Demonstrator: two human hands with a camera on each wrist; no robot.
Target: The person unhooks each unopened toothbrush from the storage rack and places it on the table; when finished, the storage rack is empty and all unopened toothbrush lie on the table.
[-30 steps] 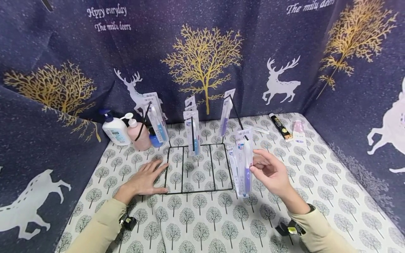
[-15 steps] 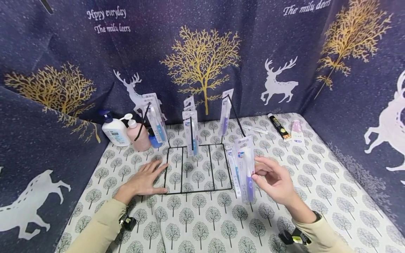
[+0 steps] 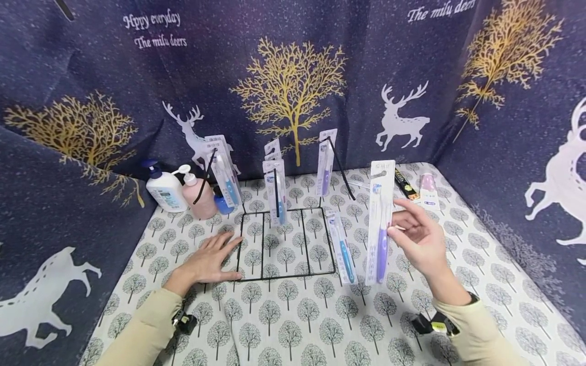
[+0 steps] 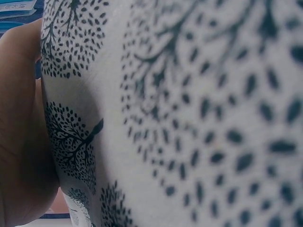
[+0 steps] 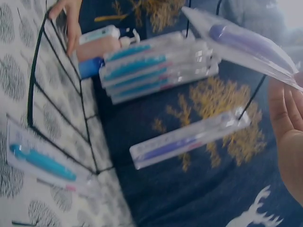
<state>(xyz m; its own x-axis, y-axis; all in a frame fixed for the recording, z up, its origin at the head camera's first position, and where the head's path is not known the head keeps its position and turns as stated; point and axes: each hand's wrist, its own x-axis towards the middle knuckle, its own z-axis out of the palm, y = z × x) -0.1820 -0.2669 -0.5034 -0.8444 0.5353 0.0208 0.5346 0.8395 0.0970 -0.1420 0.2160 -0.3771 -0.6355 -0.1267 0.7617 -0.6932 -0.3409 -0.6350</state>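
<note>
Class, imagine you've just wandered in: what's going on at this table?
A person's right hand pinches a packaged purple toothbrush, roughly upright and clear of the hooks on a black wire rack. The left hand rests at the rack's left edge. A packaged blue toothbrush lies just right of the rack, while other packs hang on its hooks.
</note>
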